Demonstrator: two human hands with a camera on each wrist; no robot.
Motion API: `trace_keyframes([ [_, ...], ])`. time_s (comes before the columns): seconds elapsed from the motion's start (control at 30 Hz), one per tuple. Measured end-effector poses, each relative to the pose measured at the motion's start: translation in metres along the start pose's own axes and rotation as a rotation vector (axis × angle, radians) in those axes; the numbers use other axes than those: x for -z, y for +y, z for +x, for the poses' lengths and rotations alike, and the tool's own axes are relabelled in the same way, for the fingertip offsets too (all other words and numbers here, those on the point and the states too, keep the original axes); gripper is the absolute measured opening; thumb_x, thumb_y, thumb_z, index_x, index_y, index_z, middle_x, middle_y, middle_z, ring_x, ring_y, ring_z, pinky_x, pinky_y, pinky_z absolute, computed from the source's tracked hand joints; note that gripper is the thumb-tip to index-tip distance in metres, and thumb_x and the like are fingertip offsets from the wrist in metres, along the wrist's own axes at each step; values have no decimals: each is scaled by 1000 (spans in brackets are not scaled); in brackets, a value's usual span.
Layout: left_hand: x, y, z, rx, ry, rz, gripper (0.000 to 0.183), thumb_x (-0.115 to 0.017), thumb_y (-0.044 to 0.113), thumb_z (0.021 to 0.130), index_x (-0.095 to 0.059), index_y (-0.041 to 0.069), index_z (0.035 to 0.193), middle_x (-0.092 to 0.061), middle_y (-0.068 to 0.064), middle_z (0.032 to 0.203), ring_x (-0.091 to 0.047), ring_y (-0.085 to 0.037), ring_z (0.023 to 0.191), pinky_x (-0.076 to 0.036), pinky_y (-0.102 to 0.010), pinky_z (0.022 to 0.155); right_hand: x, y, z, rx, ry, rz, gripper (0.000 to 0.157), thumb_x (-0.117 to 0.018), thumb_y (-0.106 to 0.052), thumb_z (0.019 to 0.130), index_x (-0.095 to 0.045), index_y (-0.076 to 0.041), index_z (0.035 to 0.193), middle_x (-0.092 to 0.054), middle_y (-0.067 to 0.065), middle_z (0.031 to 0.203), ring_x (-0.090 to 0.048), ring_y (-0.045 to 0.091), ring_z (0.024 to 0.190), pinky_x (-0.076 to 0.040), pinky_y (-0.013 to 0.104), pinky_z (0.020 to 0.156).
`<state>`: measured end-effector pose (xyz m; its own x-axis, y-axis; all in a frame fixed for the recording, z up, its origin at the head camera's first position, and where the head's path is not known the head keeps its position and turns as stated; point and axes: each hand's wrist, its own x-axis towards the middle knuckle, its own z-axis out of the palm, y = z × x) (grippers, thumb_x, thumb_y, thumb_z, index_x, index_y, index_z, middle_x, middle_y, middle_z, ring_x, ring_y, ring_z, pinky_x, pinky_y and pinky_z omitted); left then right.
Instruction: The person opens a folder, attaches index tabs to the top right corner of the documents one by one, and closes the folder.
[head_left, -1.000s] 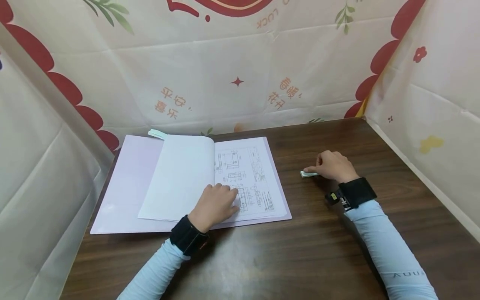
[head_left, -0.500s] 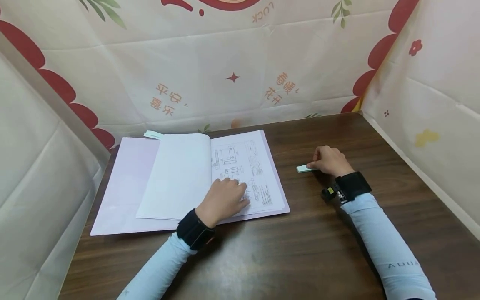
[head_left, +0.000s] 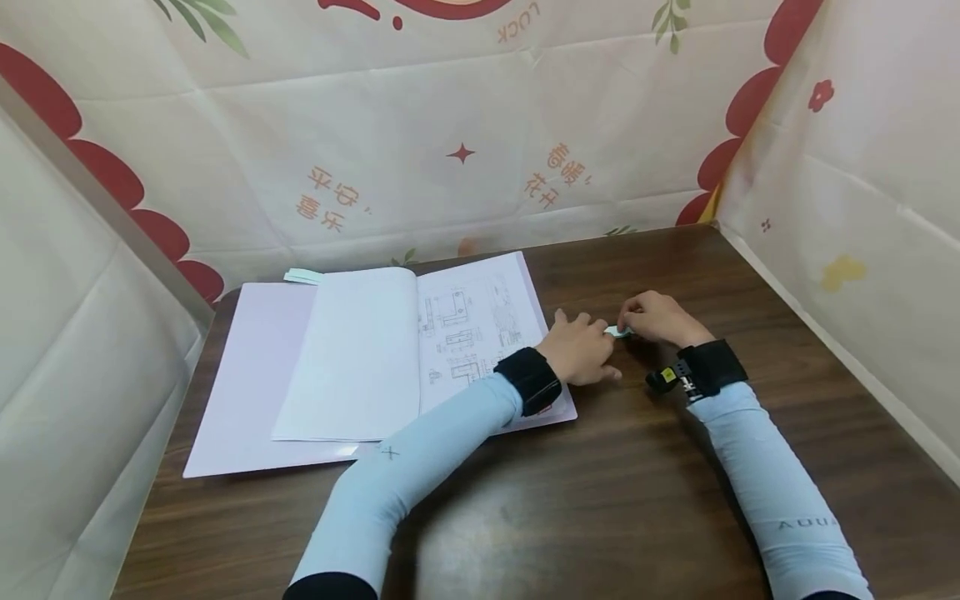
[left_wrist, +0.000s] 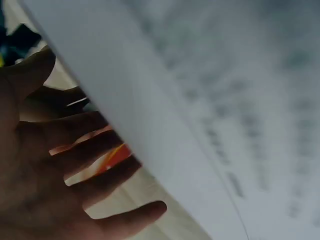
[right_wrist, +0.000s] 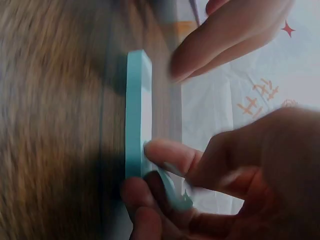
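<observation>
A slim mint-green pad of sticky notes (right_wrist: 134, 115) lies near the right side of the table. My right hand (head_left: 658, 318) pinches one end of it between thumb and fingertips, and a small green flap curls up by those fingers in the right wrist view. My left hand (head_left: 577, 348), fingers spread, hovers over the folder's right edge beside the pad's other end; it holds nothing, and whether it touches the pad I cannot tell. Left of the hands lies an open pale-lilac folder (head_left: 255, 375) with bound sheets. Its right page (head_left: 465, 325) carries technical drawings, partly covered by my left forearm.
A mint-green tab (head_left: 302, 276) sticks out past the top left corner of the turned white page (head_left: 360, 358). The dark wooden table (head_left: 570, 517) is bounded by printed cloth (head_left: 420, 108) at the back and both sides.
My left hand has left the drawing page and moved right, close to my right hand. The right hand stays at the sticky-note pad, with its fingers slightly shifted.
</observation>
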<state>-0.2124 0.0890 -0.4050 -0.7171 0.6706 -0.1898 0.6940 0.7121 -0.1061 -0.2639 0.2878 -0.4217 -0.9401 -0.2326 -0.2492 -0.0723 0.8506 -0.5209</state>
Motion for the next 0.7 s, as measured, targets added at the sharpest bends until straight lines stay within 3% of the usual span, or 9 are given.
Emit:
trace_keyframes([
  [0.13,-9,1,16,47,-55,-21,53,-48,64,102,-64,30,139,-44,5,160,-40,-24,150,-29,-61,122,-4,-1,2,-62,26,-2,40,-57,-38,103,-71,-1,98,-63,8,79,-59,22,74,-47,32,64],
  [0.23,-11,1,17,54,-42,-5,51,-50,63,102,-65,30,138,-42,7,162,-41,-23,149,-30,-62,121,-2,-1,4,-81,52,5,30,-66,-30,100,-70,-1,94,-65,10,81,-60,24,75,-47,32,64],
  [0.33,-9,1,16,60,-28,9,49,-50,62,102,-66,31,136,-44,8,161,-43,-23,147,-31,-62,121,3,0,5,-87,69,15,17,-71,-17,95,-68,-1,100,-65,13,91,-59,27,82,-47,32,67],
  [0.57,-9,5,13,88,-43,-13,45,-51,59,103,-67,33,136,-43,10,162,-41,-21,149,-28,-65,121,13,14,3,-118,69,23,21,-70,-17,96,-70,2,104,-67,16,96,-60,28,86,-48,33,68],
  [0.7,-9,6,12,86,-26,-22,43,-53,58,103,-68,32,133,-48,9,157,-43,-22,146,-29,-66,120,22,26,-1,-117,114,-2,23,-66,-18,97,-69,3,104,-67,18,99,-58,31,89,-46,35,69],
])
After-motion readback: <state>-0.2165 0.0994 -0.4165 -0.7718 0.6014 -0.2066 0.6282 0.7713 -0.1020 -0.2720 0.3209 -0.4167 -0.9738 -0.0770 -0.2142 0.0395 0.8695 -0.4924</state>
